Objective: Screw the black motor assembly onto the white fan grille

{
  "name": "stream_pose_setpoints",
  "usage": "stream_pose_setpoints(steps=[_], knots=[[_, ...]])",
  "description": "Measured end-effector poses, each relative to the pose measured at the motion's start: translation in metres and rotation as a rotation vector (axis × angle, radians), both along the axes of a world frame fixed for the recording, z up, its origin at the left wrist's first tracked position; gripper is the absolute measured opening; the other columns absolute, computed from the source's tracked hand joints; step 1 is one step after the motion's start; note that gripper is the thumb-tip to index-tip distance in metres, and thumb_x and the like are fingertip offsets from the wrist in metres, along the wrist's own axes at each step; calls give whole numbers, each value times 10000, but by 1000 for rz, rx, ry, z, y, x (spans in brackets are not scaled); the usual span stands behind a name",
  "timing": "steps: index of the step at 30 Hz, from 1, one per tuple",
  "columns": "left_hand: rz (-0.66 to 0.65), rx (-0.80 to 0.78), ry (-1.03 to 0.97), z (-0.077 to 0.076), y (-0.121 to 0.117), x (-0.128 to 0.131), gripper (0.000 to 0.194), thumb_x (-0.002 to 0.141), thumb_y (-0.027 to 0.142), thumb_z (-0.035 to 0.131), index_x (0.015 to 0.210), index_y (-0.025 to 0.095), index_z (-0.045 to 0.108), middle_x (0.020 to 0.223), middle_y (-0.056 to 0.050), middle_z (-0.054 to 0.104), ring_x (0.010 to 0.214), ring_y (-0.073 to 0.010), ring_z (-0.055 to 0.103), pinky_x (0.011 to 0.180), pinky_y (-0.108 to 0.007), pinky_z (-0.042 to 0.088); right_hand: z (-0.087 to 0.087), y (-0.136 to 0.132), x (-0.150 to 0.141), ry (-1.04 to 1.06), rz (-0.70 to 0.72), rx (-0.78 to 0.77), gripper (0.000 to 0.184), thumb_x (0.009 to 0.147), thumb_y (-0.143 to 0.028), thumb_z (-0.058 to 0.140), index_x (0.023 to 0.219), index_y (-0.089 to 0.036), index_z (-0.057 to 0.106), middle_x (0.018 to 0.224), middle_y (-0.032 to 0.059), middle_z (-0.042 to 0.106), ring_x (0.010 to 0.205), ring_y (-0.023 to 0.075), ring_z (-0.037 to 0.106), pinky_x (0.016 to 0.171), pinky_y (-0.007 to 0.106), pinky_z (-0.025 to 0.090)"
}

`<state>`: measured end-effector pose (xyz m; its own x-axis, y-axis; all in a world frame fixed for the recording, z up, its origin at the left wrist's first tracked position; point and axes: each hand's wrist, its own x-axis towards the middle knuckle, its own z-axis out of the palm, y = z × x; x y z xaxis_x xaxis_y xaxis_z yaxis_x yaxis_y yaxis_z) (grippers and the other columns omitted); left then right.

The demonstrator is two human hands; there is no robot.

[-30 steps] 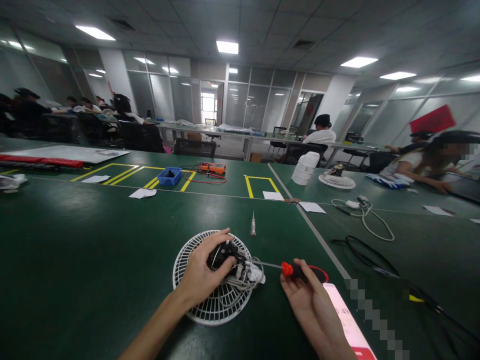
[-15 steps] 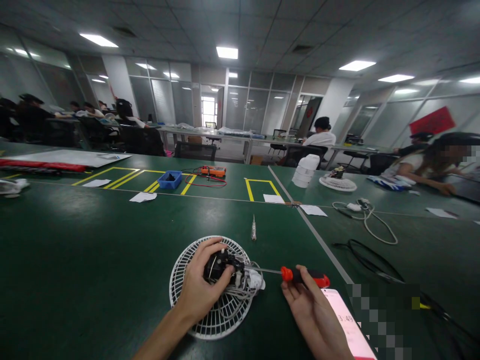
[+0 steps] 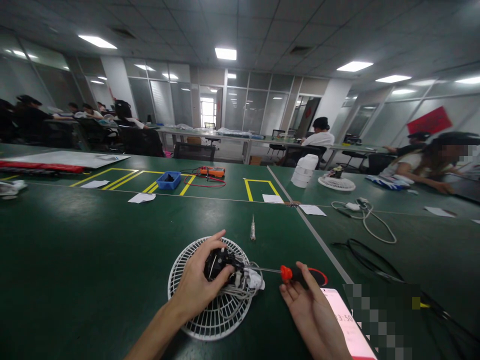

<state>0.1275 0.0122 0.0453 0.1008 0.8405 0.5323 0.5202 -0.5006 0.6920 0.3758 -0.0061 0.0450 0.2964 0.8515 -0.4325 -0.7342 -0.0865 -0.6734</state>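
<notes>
On the green table lies a round white fan grille [image 3: 213, 320] with a black fan motor [image 3: 214, 265] on top. My left hand [image 3: 198, 280] is closed round the motor, thumb at its near side and fingers over its far side. A red-and-black screwdriver [image 3: 287, 273] is gripped in my right hand [image 3: 309, 305]. Its shaft runs left, roughly level, to the black bracket beside the motor; the tip's exact seat is too small to make out. A bundled grey cord [image 3: 240, 294] and a white plastic part [image 3: 255, 280] lie at the grille's right side.
A small clear-handled screwdriver [image 3: 252, 230] lies beyond the grille. A lit phone [image 3: 347, 320] is beside my right hand. Farther off are a blue bin [image 3: 168, 181], an orange multimeter [image 3: 213, 171], white stacked parts [image 3: 304, 171] and another grille [image 3: 336, 184]. Black cable [image 3: 375, 267] lies right. A co-worker sits far right.
The screwdriver handle has turned in my right hand, its red and black sides showing differently. My left hand stays on the motor, one finger lifting slightly. The grille sits slightly lower in view than at first.
</notes>
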Motion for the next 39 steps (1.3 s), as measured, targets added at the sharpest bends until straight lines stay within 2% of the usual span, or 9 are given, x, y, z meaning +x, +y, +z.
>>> stream_pose_setpoints(steps=[4,7,10,13,17,24,31,36,39], knots=[[-49,-30,35,1,0,-1,409,910,290,638,1301,313,518,1477,-72,553,1340,-242,556,1142,-549,438,-5,1,1,-55,-26,14,468,642,-307,917,1032,-225,671,840,17,726,730,169,696,623,253,579],[-40,-18,54,2,-1,-2,453,912,289,638,1344,337,510,1373,-47,627,1269,-232,602,1094,-517,490,-4,1,3,-52,-30,31,538,560,-237,945,1022,-201,672,909,33,736,835,191,716,697,268,594],[-22,39,40,2,-2,0,408,897,262,647,1291,320,558,1290,-38,668,1208,-229,634,1056,-486,523,0,1,3,-5,-27,14,578,490,-169,940,998,-191,665,950,56,740,907,215,721,776,298,602],[-8,78,12,1,-2,3,376,886,237,646,1251,297,581,1257,-45,680,1190,-232,641,1047,-478,529,1,1,1,-1,-43,23,557,530,-228,935,1011,-214,655,933,41,733,878,213,723,760,313,610],[3,74,-20,0,-2,5,326,880,231,646,1196,289,588,1253,-49,680,1189,-232,641,1048,-484,526,0,1,0,-48,-48,19,570,570,-258,932,1065,-236,652,846,1,708,751,174,707,641,253,594],[-9,-2,-31,1,-2,2,313,874,264,668,1167,297,565,1353,-47,645,1241,-241,622,1077,-533,495,6,-1,1,-13,-54,69,519,544,-117,871,1005,-222,656,963,10,717,964,203,707,884,321,599],[13,24,-30,-3,-4,5,387,855,265,691,1205,306,530,1352,-48,633,1251,-241,607,1078,-522,494,6,-1,-4,0,-80,43,465,610,-214,888,1013,-227,657,899,-3,700,842,182,713,729,280,626],[109,111,-10,-7,-6,10,396,827,278,727,1174,272,538,1351,-90,619,1249,-276,606,1063,-542,505,8,-1,-1,21,-51,66,585,527,-88,879,1053,-208,653,962,22,721,960,203,716,860,292,607],[165,133,26,-7,-6,11,404,823,297,735,1174,266,537,1405,-109,548,1292,-293,568,1064,-541,505,7,-1,-1,17,-36,99,586,555,-138,892,1076,-223,640,1006,37,724,1005,217,714,891,312,599]])
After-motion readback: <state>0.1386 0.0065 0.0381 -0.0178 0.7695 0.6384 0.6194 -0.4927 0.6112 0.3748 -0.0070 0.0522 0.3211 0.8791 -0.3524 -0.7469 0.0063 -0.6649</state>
